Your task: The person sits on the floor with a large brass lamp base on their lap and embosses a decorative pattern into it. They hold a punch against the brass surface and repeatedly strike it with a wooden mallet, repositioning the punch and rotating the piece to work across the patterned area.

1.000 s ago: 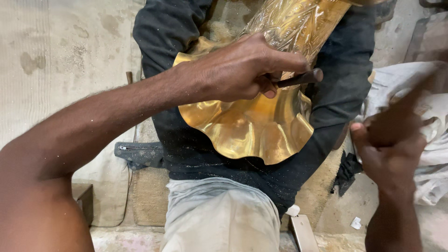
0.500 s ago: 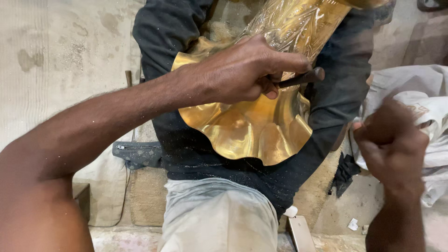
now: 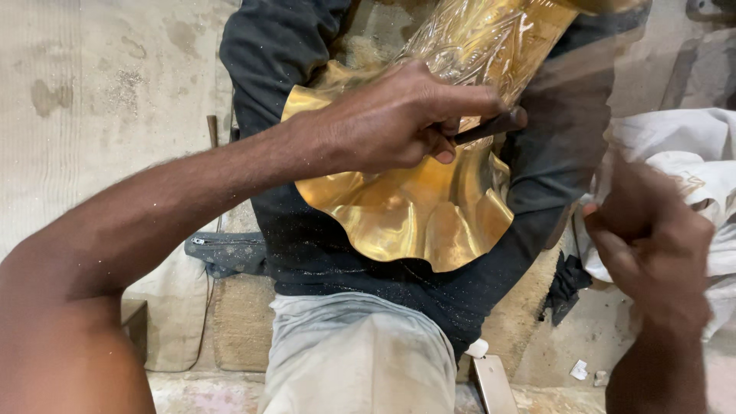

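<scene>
A shiny brass vessel [image 3: 414,218] with a wavy flared rim and an engraved body lies against dark cloth [image 3: 307,230] dusted with filings. My left hand [image 3: 391,119] is closed around a short dark chisel [image 3: 494,125] whose tip presses on the vessel's engraved wall just above the rim. My right hand [image 3: 652,245] hangs to the right of the vessel, apart from it and blurred by motion. Its fingers are curled on a dark tool that shows only as a smear rising toward the top edge.
Grey cloth [image 3: 360,360] covers a knee at the bottom middle. A white cloth [image 3: 690,153] is bunched at the right, with a dark rag [image 3: 567,284] below it. A grey zipped pouch [image 3: 222,251] lies at the left on a sandy concrete floor [image 3: 100,92].
My right hand has dropped slightly and its tool has swung, now blurred. My left hand and the chisel stay on the same spot of the vessel.
</scene>
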`<state>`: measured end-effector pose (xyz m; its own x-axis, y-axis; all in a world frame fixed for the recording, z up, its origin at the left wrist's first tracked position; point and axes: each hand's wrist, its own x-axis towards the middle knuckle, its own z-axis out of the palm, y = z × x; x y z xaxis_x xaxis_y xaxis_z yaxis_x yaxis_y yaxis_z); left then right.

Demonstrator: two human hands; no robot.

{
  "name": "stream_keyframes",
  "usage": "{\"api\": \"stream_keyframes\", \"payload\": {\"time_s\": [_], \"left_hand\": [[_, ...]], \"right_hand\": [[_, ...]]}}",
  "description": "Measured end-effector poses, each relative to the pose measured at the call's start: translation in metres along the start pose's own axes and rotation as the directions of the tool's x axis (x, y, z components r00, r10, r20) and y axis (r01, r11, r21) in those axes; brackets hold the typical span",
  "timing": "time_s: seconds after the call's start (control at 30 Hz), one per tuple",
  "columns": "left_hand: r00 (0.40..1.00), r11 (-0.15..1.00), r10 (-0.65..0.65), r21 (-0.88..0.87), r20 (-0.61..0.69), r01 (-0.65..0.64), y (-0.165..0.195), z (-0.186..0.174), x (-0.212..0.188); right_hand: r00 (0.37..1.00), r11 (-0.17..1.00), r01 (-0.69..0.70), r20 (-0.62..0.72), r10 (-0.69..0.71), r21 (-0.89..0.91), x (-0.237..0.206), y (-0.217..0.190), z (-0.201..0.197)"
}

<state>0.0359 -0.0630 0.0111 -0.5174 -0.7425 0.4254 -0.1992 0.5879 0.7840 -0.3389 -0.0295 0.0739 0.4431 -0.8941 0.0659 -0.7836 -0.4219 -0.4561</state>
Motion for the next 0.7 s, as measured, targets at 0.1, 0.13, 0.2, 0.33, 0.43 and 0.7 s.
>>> {"api": "stream_keyframes", "payload": {"time_s": [0.1,0.13,0.2,0.33,0.43,0.7], "left_hand": [[0.999,0.999,-0.040,-0.009,0.003,0.040,0.003,0.001,-0.001],[1.000,1.000,-0.024,-0.010,-0.002,0.024,0.003,0.000,-0.001],[1.000,1.000,0.010,-0.009,-0.011,-0.010,0.003,-0.001,-0.002],[0.998,0.998,-0.059,-0.025,0.022,0.059,0.002,0.001,-0.002],[0.999,0.999,0.015,-0.039,-0.040,-0.017,-0.001,0.003,-0.002],[1.000,1.000,0.018,-0.008,-0.019,-0.018,0.002,0.002,-0.005]], "right_hand": [[0.999,0.998,-0.014,-0.051,0.017,0.068,0.002,-0.002,-0.002],[0.996,0.990,-0.055,-0.064,0.064,0.126,0.003,-0.004,-0.002],[0.974,0.952,-0.223,0.003,0.227,0.208,0.002,-0.008,-0.002],[0.998,0.996,0.070,0.010,-0.069,-0.057,0.001,-0.006,-0.001],[0.999,0.981,-0.045,0.015,0.043,0.187,0.002,0.002,0.003],[0.992,0.988,-0.007,0.127,0.027,-0.156,0.004,-0.008,-0.006]]}}
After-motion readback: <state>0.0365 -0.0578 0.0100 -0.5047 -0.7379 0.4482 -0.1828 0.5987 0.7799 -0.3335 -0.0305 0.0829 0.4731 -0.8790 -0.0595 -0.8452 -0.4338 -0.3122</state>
